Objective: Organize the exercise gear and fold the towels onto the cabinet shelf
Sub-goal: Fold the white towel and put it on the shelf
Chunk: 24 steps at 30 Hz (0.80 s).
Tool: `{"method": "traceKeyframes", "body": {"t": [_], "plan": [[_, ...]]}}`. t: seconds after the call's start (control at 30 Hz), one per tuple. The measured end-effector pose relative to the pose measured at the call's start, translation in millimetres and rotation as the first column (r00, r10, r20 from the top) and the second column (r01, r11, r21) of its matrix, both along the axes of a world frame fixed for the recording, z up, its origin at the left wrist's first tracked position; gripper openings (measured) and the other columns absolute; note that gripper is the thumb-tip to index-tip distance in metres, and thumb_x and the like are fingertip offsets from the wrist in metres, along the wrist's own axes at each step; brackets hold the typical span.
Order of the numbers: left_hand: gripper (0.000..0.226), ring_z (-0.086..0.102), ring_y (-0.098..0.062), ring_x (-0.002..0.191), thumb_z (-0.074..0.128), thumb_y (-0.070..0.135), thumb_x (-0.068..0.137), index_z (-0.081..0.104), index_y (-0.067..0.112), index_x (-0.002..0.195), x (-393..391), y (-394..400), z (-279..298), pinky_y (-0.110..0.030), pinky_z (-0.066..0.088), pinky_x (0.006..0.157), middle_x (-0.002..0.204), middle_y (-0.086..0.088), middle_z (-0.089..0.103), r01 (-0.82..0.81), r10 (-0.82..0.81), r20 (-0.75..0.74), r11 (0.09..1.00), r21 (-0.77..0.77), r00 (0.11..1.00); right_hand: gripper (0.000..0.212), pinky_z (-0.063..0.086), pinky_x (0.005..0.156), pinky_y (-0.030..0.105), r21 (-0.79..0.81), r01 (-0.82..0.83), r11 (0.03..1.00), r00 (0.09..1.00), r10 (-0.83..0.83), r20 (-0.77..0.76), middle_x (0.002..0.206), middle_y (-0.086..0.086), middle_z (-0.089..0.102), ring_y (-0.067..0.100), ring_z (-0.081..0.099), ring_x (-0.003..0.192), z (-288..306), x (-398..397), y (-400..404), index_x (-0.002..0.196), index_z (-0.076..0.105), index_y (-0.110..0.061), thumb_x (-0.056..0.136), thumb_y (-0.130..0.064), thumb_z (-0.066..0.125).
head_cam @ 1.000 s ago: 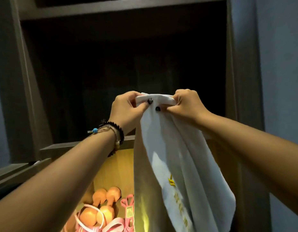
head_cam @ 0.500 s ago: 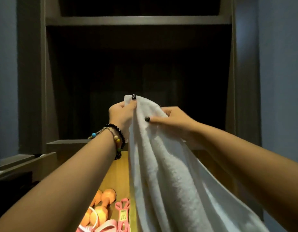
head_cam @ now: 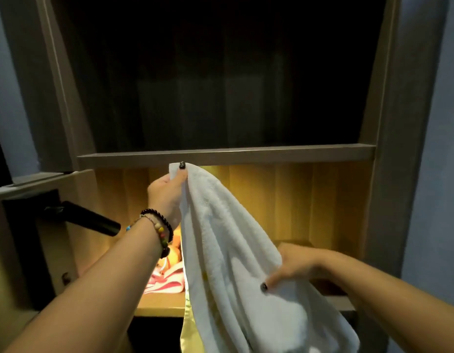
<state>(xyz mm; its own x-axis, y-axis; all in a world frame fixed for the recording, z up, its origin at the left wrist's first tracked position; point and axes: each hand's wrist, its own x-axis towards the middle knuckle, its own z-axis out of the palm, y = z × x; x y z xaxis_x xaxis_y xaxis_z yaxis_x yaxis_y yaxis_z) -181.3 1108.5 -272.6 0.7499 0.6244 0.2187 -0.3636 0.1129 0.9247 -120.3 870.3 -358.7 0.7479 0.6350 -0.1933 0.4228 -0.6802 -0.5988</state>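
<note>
The limp, light white towel [head_cam: 233, 238] is pinched at its top corner by the left hand [head_cam: 167, 194], its edge gripped lower by the right hand [head_cam: 294, 266]; corners are best taken

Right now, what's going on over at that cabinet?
A person stands at an open cabinet holding up a white towel. The left hand pinches its top corner just below a dark shelf edge, while the right hand grips the cloth lower down, as if gathering it to fold. The towel hangs unfolded in front of the lit wooden shelf. There, behind the towel, lie orange and pink-and-white striped items, probably exercise gear.
</note>
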Motion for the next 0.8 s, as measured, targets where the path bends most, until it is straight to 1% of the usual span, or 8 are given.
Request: {"method": "traceKeyframes", "body": {"t": [0.13, 0.2, 0.33, 0.43, 0.5, 0.57, 0.63, 0.8], "plan": [[0.010, 0.064, -0.024, 0.100, 0.066, 0.025, 0.090, 0.063, 0.018, 0.085, 2, 18, -14, -0.042, 0.053, 0.090, 0.097, -0.003, 0.065, -0.034, 0.032, -0.036, 0.998, -0.048, 0.999, 0.049, 0.057, 0.080, 0.029, -0.142, 0.119, 0.983, 0.992, -0.113, 0.053, 0.100, 0.000, 0.069, 0.017, 0.067, 0.093, -47, 10, -10, 0.103, 0.068, -0.012, 0.066, -0.040, 0.084], [0.011, 0.062, -0.022, 0.098, 0.067, 0.025, 0.090, 0.063, 0.016, 0.094, 3, 29, -25, -0.041, 0.053, 0.088, 0.101, -0.004, 0.063, -0.054, 0.049, -0.064, 0.995, -0.081, 0.997, 0.049, 0.054, 0.075, 0.031, -0.251, 0.211, 0.945, 0.957, -0.148, 0.249, 0.102, 0.003, 0.065, 0.021, 0.065, 0.095, -55, 17, -12, 0.107, 0.064, -0.010, 0.073, -0.043, 0.078], [0.023, 0.066, -0.023, 0.097, 0.071, 0.026, 0.086, 0.063, 0.014, 0.105, 2, 56, -55, -0.042, 0.054, 0.089, 0.109, -0.006, 0.066, -0.072, 0.051, -0.089, 0.968, -0.242, 0.995, 0.033, 0.042, 0.071, 0.032, -0.228, 0.389, 0.893, 0.613, -0.065, 0.788, 0.104, 0.003, 0.061, 0.024, 0.059, 0.096, -43, 34, -19, 0.110, 0.063, -0.019, 0.087, -0.043, 0.060], [0.024, 0.068, -0.023, 0.093, 0.074, 0.022, 0.083, 0.066, 0.011, 0.102, 0, 68, -79, -0.038, 0.056, 0.082, 0.109, -0.008, 0.069, -0.096, 0.068, -0.107, 0.952, -0.290, 0.992, 0.037, 0.040, 0.050, 0.032, -0.197, 0.385, 0.902, 0.340, 0.059, 0.938, 0.070, 0.003, 0.061, 0.026, 0.059, 0.065, -29, 51, -33, 0.072, 0.072, -0.021, 0.052, -0.047, 0.088], [0.026, 0.067, -0.024, 0.096, 0.074, 0.023, 0.083, 0.066, 0.010, 0.104, 0, 70, -93, -0.038, 0.054, 0.086, 0.106, -0.008, 0.068, -0.095, 0.064, -0.129, 0.962, -0.256, 0.990, 0.041, 0.038, 0.044, 0.029, -0.176, 0.421, 0.890, 0.300, 0.046, 0.953, 0.060, 0.000, 0.056, 0.022, 0.056, 0.056, -20, 53, -42, 0.059, 0.069, -0.022, 0.035, -0.045, 0.094], [0.044, 0.065, -0.026, 0.102, 0.078, 0.032, 0.077, 0.065, 0.009, 0.112, 3, 72, -104, -0.041, 0.052, 0.092, 0.110, -0.009, 0.068, -0.063, 0.031, -0.144, 0.972, -0.224, 0.989, 0.036, 0.042, 0.063, 0.033, -0.207, 0.463, 0.862, 0.418, -0.006, 0.908, 0.088, 0.003, 0.062, 0.024, 0.059, 0.084, -17, 56, -50, 0.089, 0.071, -0.022, 0.065, -0.046, 0.081], [0.049, 0.066, -0.026, 0.102, 0.080, 0.039, 0.073, 0.067, 0.011, 0.110, 7, 70, -109, -0.041, 0.052, 0.091, 0.113, -0.010, 0.068, -0.019, -0.016, -0.144, 0.971, -0.239, 0.989, 0.038, 0.043, 0.078, 0.036, -0.254, 0.471, 0.845, 0.635, -0.124, 0.763, 0.111, 0.005, 0.057, 0.025, 0.054, 0.103, -23, 59, -56, 0.113, 0.063, -0.019, 0.083, -0.040, 0.068], [0.026, 0.064, -0.024, 0.097, 0.071, 0.028, 0.086, 0.065, 0.010, 0.104, 9, 54, -107, -0.037, 0.052, 0.090, 0.107, -0.009, 0.065, -0.067, 0.022, -0.192, 0.970, -0.232, 0.981, 0.045, 0.047, 0.080, 0.027, -0.147, 0.269, 0.952, 0.892, -0.188, 0.412, 0.105, 0.000, 0.052, 0.016, 0.051, 0.096, -39, 52, -73, 0.116, 0.063, -0.016, 0.076, -0.030, 0.077]]}}
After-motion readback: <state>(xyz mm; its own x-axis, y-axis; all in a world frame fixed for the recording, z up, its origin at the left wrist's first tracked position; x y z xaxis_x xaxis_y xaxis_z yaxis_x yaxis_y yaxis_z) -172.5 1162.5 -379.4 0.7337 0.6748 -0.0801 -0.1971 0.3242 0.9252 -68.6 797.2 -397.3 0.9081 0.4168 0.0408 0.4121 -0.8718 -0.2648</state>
